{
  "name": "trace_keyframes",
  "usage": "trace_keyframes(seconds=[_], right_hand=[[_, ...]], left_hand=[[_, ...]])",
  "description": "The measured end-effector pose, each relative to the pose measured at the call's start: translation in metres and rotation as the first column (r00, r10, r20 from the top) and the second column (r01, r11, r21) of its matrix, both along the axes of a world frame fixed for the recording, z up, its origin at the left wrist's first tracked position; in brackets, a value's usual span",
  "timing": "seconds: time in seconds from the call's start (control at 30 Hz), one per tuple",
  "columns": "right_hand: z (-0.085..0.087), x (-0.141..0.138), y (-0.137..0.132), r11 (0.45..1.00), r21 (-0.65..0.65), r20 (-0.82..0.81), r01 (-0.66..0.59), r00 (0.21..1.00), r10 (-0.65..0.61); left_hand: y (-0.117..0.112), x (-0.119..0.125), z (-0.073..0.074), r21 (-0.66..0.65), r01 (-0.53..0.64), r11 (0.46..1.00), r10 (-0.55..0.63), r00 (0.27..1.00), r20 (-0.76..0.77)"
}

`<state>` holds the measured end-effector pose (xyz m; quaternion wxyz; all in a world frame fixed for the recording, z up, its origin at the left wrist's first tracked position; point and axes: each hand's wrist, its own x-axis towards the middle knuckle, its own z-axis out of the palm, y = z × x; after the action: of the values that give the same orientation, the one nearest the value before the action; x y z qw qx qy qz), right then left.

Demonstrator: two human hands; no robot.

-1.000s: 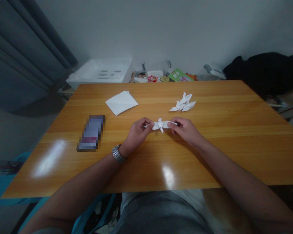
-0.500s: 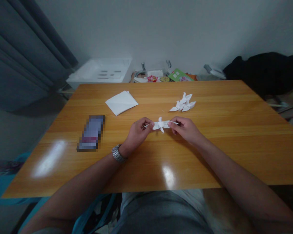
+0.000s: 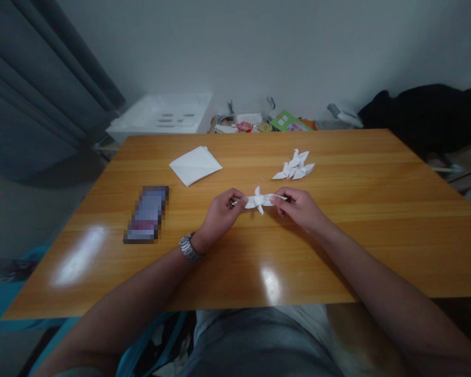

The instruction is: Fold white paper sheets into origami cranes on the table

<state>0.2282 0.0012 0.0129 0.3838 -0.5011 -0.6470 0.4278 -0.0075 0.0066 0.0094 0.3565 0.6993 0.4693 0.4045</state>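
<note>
The crane (image 3: 258,200) shifts only slightly: its far point reaches a little farther up the view, and the right hand (image 3: 298,206) edges outward with it; the left hand (image 3: 225,211) hardly moves.

The wooden table (image 3: 235,275) fills most of the view, with a white tray (image 3: 160,114) beyond its far edge. On the table, the phone (image 3: 147,214) lies at the left, its screen blurred out, and the sheets (image 3: 196,166) lie farther back, stacked slightly out of line. The two hands are apart, each pinching one end of the crane between thumb and fingers. The pile (image 3: 298,172) of similar white folded shapes sits beyond the right hand.

The crane is between the hands, near the middle of the table; I cannot tell whether it touches the wood. It should be very light, springy at the folds and easy to crease or tear if pulled hard. The wings look the best place to hold, pinched flat and gently, clear of the thin points.

It is plain white, with wings spread sideways, a raised, knot-like centre and two narrow points, one far and one near.
</note>
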Motion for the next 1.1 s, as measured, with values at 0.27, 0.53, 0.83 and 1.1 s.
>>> trace_keyframes(seconds=[0.27, 0.53, 0.83, 1.1], right_hand=[[-0.0007, -0.0013, -0.0002, 1.000, -0.015, -0.015, -0.005, 1.000, 0.005], [-0.0049, -0.0027, -0.0013, 0.998, -0.030, -0.029, -0.047, 0.999, 0.046], [-0.0090, -0.0017, 0.0018, 1.000, 0.012, -0.102, -0.009, 0.995, 0.010], [-0.0040, -0.0022, -0.0029, 0.986, 0.137, -0.040, -0.098, 0.994, 0.104]], left_hand=[[0.0006, -0.0005, -0.0022, -0.009, 0.003, 1.000, -0.003, 1.000, 0.009], [0.0003, 0.0008, -0.0043, -0.020, -0.014, 1.000, 0.015, 0.999, 0.045], [0.0007, 0.0009, -0.0049, -0.036, 0.008, 0.999, -0.003, 0.993, 0.117], [0.0014, 0.0002, -0.0093, -0.087, 0.050, 0.995, -0.035, 0.987, 0.158]])
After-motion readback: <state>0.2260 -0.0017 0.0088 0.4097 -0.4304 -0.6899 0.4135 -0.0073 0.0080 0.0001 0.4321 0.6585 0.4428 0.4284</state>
